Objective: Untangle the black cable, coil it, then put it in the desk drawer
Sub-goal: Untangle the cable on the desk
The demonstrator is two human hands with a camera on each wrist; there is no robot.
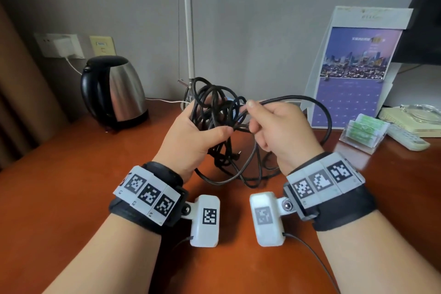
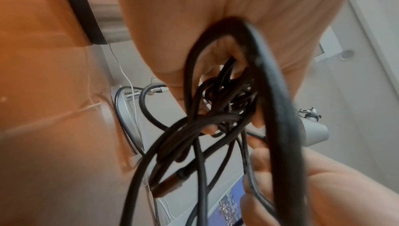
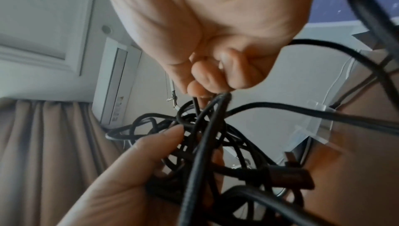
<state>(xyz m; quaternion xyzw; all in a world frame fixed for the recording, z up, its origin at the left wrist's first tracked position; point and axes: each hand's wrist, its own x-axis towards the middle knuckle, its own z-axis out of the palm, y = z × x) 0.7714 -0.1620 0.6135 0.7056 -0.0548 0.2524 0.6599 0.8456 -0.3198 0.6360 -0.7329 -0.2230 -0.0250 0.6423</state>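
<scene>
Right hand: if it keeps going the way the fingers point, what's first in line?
Probably the black cable tangle gripped by the left hand; the right hand already pinches a strand, pointing into it. Depth unclear.

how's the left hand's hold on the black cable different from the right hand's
The left hand wraps its thumb and fingers round the tangled bunch of the black cable; the right hand pinches only a strand or two at its fingertips. The left hand carries the bulk; the right hand holds strands running out of the bunch. Both are raised above the desk, close together.
</scene>
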